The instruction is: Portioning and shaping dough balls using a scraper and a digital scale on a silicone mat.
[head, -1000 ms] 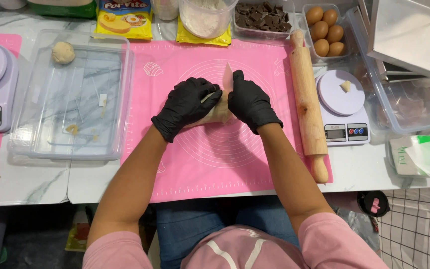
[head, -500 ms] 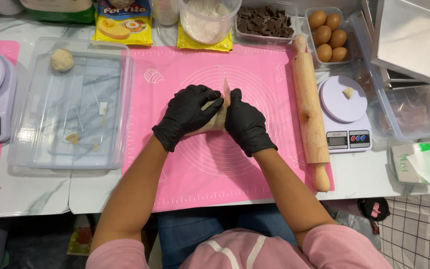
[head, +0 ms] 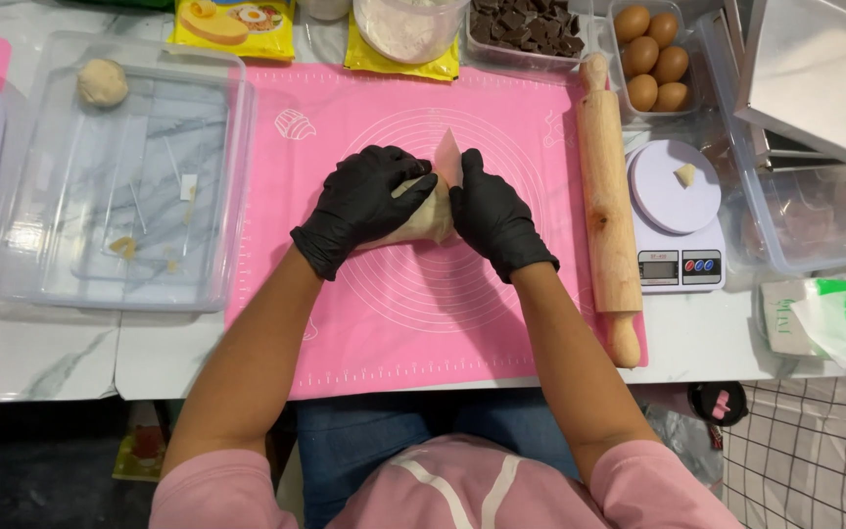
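Observation:
A pale lump of dough (head: 427, 217) lies in the middle of the pink silicone mat (head: 364, 304). My left hand (head: 362, 204), in a black glove, cups the dough from the left and over its top. My right hand (head: 494, 217), also gloved in black, presses against the dough's right side and holds a pale pink scraper (head: 446, 157) that sticks up between the two hands. Both hands close around the dough, hiding most of it.
A wooden rolling pin (head: 607, 206) lies along the mat's right edge, beside a kitchen scale (head: 676, 211). On the left, a clear plastic tray (head: 119, 176) holds a dough ball (head: 102, 82). Eggs (head: 650, 57), chocolate pieces (head: 523, 22) and a flour tub (head: 405, 24) line the back.
Both hands have stayed on the dough and drawn closer together around it; the right hand has slid in toward the left. The view has shifted slightly.

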